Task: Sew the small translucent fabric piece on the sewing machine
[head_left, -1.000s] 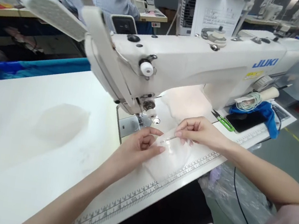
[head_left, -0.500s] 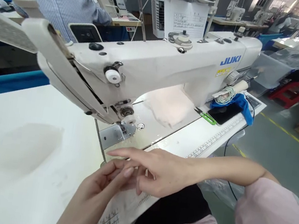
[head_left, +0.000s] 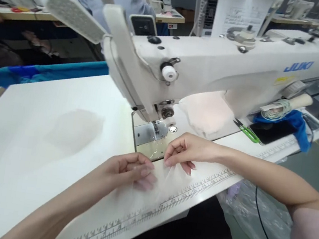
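Note:
My left hand [head_left: 130,170] is closed, thumb against fingers, just in front of the sewing machine's needle plate [head_left: 148,133]. To its right, my right hand [head_left: 184,150] pinches with thumb and index finger. Between them hangs a thin, see-through sheet [head_left: 165,181], gripped at its upper edge by both hands; whether it is fabric or film I cannot tell. Above stands the white sewing machine [head_left: 208,69], its presser foot [head_left: 156,127] a little beyond my fingers. Pale pink fabric [head_left: 209,112] lies under the machine's arm.
Green thread snips [head_left: 247,131] lie beside a dark phone [head_left: 273,131], a blue cloth [head_left: 303,131] and a cord-wrapped cone [head_left: 280,108] on the right. A printed ruler [head_left: 175,199] follows the table's front edge. Another person [head_left: 128,4] sits behind the machine.
My hands, close together and overlapping before, have moved apart, with the see-through sheet now visible between them. My right index finger has curled in from pointing. The view has swung left.

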### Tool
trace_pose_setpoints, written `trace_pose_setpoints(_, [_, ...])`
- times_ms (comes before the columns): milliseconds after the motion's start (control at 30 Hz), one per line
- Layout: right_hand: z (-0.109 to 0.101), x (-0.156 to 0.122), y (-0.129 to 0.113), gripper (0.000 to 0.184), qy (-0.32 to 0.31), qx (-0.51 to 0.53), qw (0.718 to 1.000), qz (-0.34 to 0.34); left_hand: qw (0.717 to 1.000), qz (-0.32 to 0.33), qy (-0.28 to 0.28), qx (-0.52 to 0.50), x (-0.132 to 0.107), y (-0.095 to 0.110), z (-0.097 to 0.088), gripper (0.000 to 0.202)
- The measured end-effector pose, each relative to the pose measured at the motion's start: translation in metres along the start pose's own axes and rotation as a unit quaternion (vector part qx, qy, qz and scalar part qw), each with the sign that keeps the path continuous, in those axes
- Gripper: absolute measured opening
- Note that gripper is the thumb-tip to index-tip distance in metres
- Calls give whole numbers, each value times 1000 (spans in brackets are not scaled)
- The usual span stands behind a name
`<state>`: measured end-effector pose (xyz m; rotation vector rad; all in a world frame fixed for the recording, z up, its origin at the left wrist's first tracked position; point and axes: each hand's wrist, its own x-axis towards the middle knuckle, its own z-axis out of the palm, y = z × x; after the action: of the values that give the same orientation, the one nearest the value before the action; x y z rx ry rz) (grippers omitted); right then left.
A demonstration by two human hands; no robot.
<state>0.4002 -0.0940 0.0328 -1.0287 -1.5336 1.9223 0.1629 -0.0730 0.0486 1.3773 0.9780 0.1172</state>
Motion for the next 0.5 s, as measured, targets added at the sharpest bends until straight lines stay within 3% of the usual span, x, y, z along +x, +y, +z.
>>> trace_pose_setpoints(33, [0, 4, -2, 23, -2, -9, 1000, -3, 1000, 12, -7, 22, 4, 2, -2, 28])
trace_pose_setpoints(167, [-1, 17, -11, 28, 4, -33, 999, 1, 993, 96, 59, 37, 21, 6, 0, 25])
trace_pose_setpoints(367, [-13, 26, -16, 33, 30, -24, 998, 52, 983, 138, 120, 31, 35, 3, 2, 24])
trace_pose_setpoints(500, [-11, 25, -7, 15, 92, -101, 991, 10, 966, 171, 161, 106, 36, -2, 2, 25])
